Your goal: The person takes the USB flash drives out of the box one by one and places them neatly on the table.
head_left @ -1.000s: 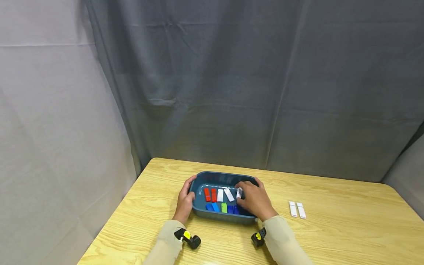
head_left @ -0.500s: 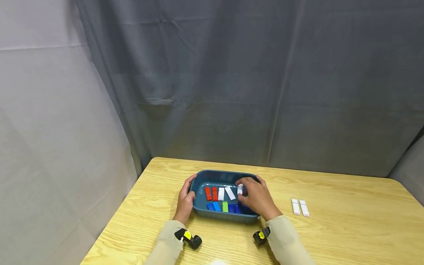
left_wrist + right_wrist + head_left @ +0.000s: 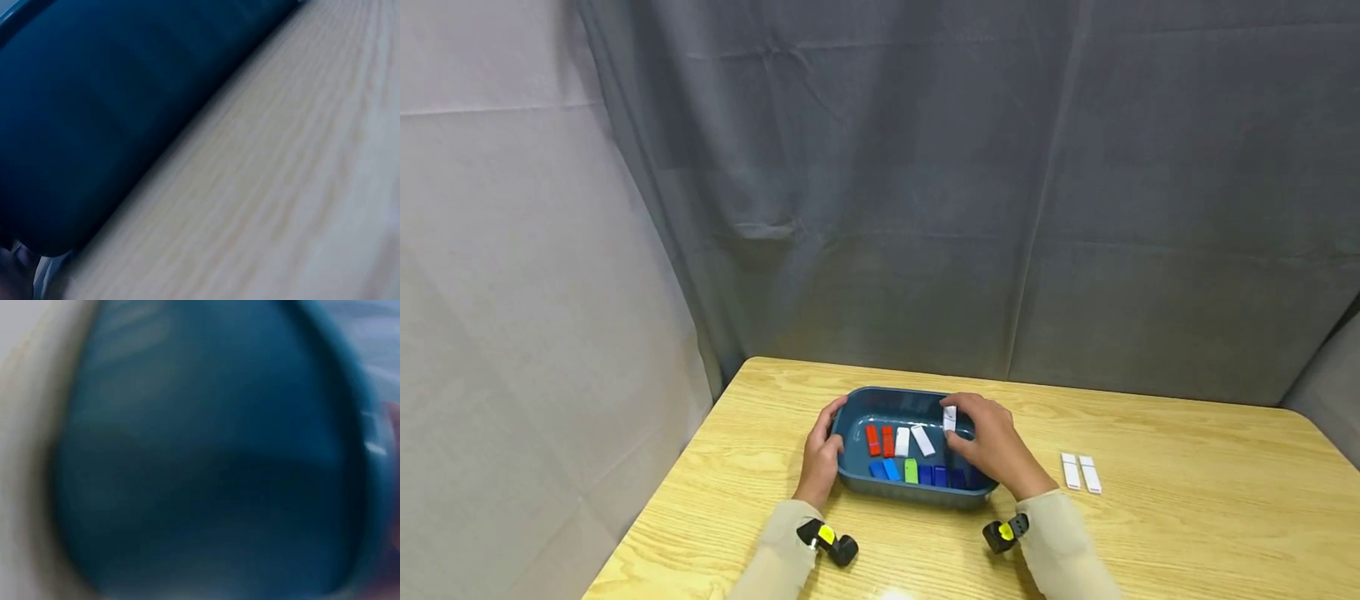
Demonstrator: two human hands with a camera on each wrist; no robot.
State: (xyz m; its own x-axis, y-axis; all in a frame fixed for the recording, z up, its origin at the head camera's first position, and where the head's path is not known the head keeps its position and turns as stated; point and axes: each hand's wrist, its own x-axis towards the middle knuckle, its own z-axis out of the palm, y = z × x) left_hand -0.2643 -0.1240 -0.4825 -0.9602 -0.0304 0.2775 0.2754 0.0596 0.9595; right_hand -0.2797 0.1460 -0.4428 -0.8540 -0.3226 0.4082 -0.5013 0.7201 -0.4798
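A dark teal plastic basin [image 3: 917, 496] stands on the table, and several small USB flash drives lie in it. Red flash drives [image 3: 872, 440] and white flash drives [image 3: 922, 440] form the back row; blue ones [image 3: 933, 476] and a green one [image 3: 911, 471] lie in front. My left hand [image 3: 820, 458] grips the basin's left end, thumb at the rim. Between thumb and fingers, my right hand [image 3: 994, 440] pinches a white flash drive [image 3: 950, 418] over the basin's right part. Both wrist views mostly show the basin's blurred wall [image 3: 125, 106].
To the right of the basin, two white flash drives [image 3: 1080, 473] lie side by side on the wooden table [image 3: 1187, 500]. Behind the table hangs a grey curtain [image 3: 880, 208], with a paler cloth [image 3: 535, 292] at the left.
My right hand has lifted the white flash drive off the basin floor and moved slightly up and right. The left hand keeps its grip on the basin.
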